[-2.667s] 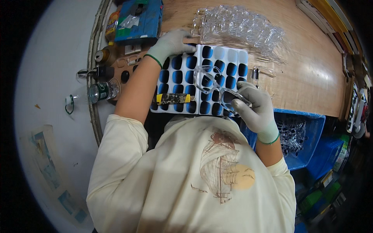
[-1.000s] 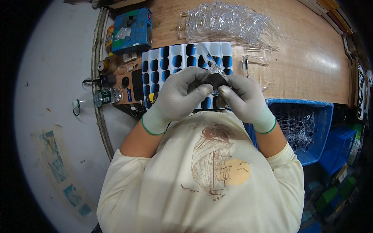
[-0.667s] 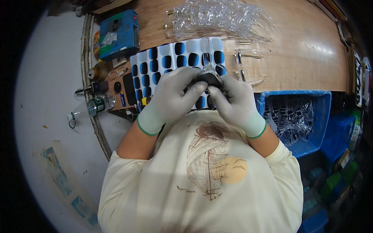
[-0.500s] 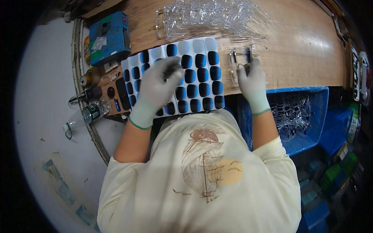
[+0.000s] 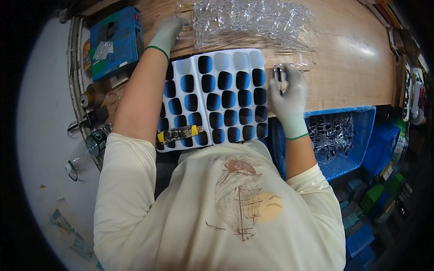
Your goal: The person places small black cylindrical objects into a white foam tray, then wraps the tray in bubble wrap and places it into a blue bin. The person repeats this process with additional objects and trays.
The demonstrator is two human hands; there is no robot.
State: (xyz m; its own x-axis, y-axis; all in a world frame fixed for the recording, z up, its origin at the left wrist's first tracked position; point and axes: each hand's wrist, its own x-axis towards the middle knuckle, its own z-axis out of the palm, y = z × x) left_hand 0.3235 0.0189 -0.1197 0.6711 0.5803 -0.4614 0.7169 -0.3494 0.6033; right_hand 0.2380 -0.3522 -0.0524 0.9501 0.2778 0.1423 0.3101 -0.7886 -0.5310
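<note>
My right hand (image 5: 290,97), gloved in white, pinches a clear plastic spectacle frame (image 5: 302,67) beside the lens tray; the fingers hide part of it, and dark lens-like patches show by the thumb. My left hand (image 5: 170,30), also gloved, reaches to the far left of the table, at the left end of a pile of clear spectacle frames (image 5: 253,22); its fingertips are too unclear to tell a grip. Between my arms the white tray (image 5: 202,81) bears rows of blue-black lenses (image 5: 225,81). Across its near left corner lies a yellow-and-black utility knife (image 5: 181,134).
A blue box-shaped device (image 5: 116,43) stands at the far left, with a tape roll (image 5: 92,97) and a plastic bottle (image 5: 92,147) nearer. Right of me, a blue crate (image 5: 366,140) holds clear frames with dark lenses. Stacked bins (image 5: 379,149) stand beyond it.
My left hand has moved from over the tray to the far left, beside the frame pile. The utility knife now shows on the tray. My right hand stays beside the tray, now covering more of the frame.
</note>
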